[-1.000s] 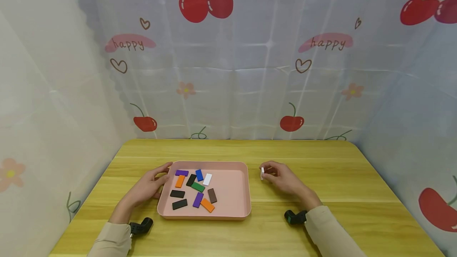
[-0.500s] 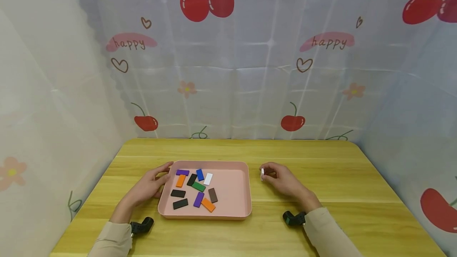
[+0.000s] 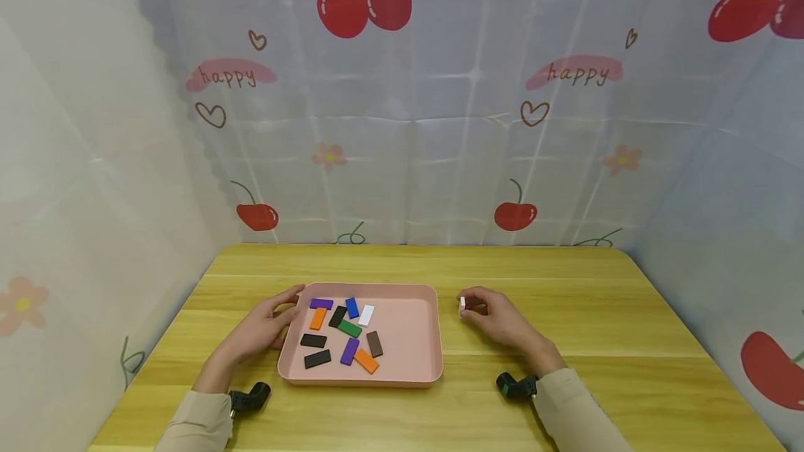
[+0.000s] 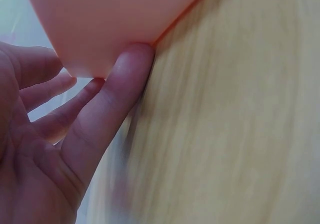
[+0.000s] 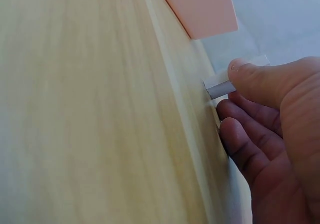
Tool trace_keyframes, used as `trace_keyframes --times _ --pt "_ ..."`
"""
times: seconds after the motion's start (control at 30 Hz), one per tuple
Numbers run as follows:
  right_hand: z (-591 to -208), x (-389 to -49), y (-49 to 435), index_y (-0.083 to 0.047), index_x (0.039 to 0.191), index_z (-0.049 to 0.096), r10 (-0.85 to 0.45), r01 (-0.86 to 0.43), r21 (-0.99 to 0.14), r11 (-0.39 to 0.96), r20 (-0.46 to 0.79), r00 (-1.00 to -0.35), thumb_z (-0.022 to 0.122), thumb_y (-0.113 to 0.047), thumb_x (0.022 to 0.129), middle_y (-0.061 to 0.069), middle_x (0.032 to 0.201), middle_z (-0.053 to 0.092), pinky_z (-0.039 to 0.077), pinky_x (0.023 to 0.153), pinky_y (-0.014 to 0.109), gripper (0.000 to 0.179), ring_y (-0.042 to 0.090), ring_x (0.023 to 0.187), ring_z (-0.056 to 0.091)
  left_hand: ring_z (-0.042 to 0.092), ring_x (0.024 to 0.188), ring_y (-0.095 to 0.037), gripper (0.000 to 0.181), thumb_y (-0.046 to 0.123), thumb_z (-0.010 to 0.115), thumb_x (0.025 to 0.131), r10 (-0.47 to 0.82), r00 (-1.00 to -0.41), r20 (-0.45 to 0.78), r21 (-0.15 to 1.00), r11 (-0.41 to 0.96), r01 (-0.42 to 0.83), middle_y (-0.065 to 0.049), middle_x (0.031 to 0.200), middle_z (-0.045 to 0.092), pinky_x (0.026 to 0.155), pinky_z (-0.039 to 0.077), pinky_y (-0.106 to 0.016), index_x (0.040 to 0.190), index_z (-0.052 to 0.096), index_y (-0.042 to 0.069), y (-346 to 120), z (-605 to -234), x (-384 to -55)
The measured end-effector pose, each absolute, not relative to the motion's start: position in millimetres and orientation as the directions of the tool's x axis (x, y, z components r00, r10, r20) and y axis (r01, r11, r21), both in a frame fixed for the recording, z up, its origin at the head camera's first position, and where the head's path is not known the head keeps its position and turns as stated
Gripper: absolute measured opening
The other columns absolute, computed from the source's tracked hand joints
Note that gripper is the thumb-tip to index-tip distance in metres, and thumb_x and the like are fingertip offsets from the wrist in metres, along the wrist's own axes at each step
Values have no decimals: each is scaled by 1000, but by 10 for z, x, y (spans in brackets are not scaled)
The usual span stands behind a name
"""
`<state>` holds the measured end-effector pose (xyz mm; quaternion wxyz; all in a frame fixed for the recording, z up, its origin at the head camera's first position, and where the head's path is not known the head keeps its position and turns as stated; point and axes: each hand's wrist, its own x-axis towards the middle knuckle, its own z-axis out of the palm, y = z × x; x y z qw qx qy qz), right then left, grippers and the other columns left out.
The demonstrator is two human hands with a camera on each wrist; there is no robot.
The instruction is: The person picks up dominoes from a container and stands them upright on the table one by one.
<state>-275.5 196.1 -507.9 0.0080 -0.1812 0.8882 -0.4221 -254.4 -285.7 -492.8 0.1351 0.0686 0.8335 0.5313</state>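
Observation:
My right hand (image 3: 496, 312) pinches a white domino (image 3: 462, 307) between thumb and fingers, to the right of the tray. The domino stands upright, its lower end right at the tabletop in the right wrist view. My left hand (image 3: 266, 326) rests against the left side of a pink tray (image 3: 411, 347), its thumb (image 4: 117, 89) and fingers touching the outer wall in the left wrist view. Inside the tray, mostly to the left, lie several flat dominoes, among them a white domino (image 3: 366, 316), a green domino (image 3: 350, 328), a brown domino (image 3: 375, 344) and a blue domino (image 3: 352, 307).
A light wooden table (image 3: 565, 277) carries everything. White curtains (image 3: 402, 180) with cherry prints stand behind it and at both sides. Black wrist devices, one by the left sleeve (image 3: 251, 397) and one by the right sleeve (image 3: 516, 386), sit low near the tray's front.
Both hands hold nearly still, with the tray and its dominoes in place. Only a very slight shift of the right forearm and of the head view shows.

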Motion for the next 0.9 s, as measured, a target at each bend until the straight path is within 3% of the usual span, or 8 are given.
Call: trace_keyframes --times 0.33,0.67,0.9 --pt "-5065 -2746 1957 -9 124 68 -318 -302 -745 595 127 -940 75 -12 95 -2 107 69 57 87 28 30 16 103 65 60 127 -38 57 25 51 110 257 -955 -147 898 439 -20 -22 160 38 75 65 -43 163 32 23 -2857 -4934 -2552" --pt "-5004 -2741 1955 -7 130 65 -337 -315 -745 588 129 -933 75 -15 95 4 121 68 56 97 46 37 24 115 63 57 131 -41 57 27 51 110 255 -955 -148 902 431 -24 -20 162 36 77 65 -42 164 31 25 -2852 -4918 -2549" --pt "-4901 -2746 1962 -5 130 65 -334 -332 -727 601 149 -931 77 -18 94 9 124 67 57 96 45 40 29 119 61 58 129 -40 57 26 50 110 260 -954 -151 907 421 -29 -21 161 36 77 65 -43 164 31 24 -2853 -4922 -2548"
